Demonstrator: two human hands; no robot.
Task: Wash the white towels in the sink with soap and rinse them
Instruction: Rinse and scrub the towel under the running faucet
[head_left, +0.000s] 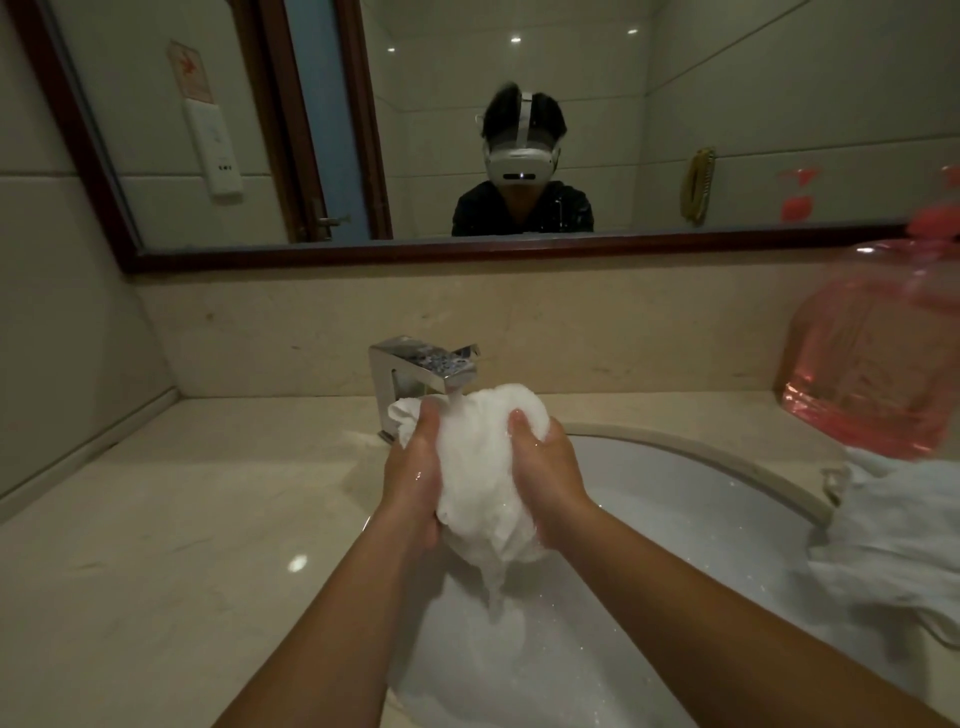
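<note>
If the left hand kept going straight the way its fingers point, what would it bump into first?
Probably the chrome faucet: the left hand, gripping the bunched white towel, points up toward it. Depth is unclear, so it might slip past to the beige backsplash.

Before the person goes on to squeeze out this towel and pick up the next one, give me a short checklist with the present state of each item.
1. Tap running onto the towel: ok.
2. Left hand and right hand both grip the towel: ok.
3. Towel held over the sink, so runoff falls into it: ok.
4. Soap rinsed out of the towel: cannot tell.
5. Another towel waiting on the sink's right edge: ok.
6. Pink soap bottle on the counter within reach: ok.
</note>
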